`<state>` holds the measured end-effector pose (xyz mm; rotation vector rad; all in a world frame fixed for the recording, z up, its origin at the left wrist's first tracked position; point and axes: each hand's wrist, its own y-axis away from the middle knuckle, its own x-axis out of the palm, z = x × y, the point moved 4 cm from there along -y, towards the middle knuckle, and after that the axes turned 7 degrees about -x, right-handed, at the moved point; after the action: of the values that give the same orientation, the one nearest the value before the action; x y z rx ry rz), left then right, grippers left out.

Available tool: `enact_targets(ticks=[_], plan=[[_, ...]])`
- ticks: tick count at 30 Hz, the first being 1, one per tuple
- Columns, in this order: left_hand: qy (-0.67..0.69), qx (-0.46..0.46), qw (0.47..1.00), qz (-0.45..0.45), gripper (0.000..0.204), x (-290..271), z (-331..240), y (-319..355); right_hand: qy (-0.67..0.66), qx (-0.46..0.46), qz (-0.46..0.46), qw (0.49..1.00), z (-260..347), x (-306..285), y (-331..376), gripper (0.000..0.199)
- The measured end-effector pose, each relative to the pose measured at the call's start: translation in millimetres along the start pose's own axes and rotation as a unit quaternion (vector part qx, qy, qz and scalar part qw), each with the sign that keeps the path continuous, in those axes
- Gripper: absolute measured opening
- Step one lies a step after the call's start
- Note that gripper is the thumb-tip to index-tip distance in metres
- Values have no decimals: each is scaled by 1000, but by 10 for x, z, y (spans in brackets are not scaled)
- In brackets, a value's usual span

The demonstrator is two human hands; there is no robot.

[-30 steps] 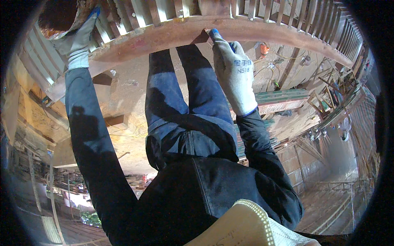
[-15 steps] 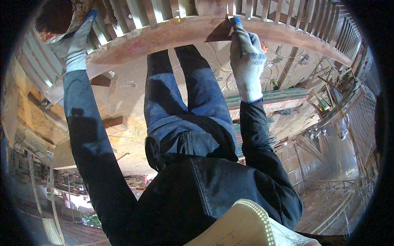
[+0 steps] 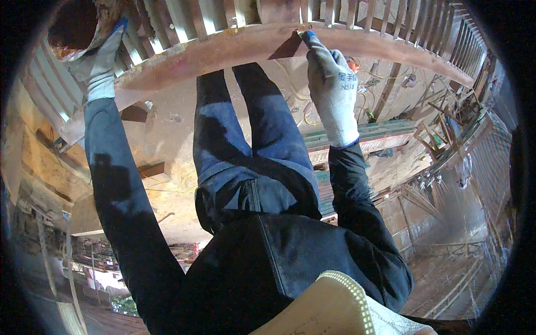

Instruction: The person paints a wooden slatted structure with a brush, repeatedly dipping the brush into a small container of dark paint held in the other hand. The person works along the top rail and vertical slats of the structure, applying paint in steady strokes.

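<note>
My left hand [image 3: 97, 64] grips the rusty beam [image 3: 223, 47] at the upper left, my right hand [image 3: 332, 84] lies flat with fingertips pressed on its top middle, and nothing looks finished yet.

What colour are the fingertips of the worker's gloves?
Blue fingertips on pale grey gloves, head view.

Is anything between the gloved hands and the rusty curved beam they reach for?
Nothing visible. The right hand has its fingertips on the near edge of the rusty curved beam. The left hand grips at the beam's left end, against the corrugated sheet; its exact contact is unclear.
</note>
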<state>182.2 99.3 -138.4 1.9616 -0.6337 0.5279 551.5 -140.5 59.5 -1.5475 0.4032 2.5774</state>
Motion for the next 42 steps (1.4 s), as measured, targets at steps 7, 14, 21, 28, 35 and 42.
enact_targets(ticks=[7, 14, 21, 28, 35, 42], plan=[[-97, 23, 987, -128, 51, -59, -47, -56, 53, -6, 6, 999, 11, 53, -2, 33], [-139, 37, 977, -156, 51, -197, -29, -12, 14, 20, -14, 1000, 5, 17, -33, 38], [-174, 42, 967, -181, 51, -310, -33, -14, -33, 8, -30, 999, 33, -65, -36, 39], [-206, 49, 956, -204, 51, -390, -31, -18, -20, 12, 0, 1000, 122, 95, -8, 33], [-237, 52, 945, -221, 51, -463, -48, -42, 65, 56, 19, 996, 255, 289, 10, 27], [-316, 50, 914, -250, 51, -583, -121, 10, 53, 50, -17, 997, 209, 171, -60, 49]])
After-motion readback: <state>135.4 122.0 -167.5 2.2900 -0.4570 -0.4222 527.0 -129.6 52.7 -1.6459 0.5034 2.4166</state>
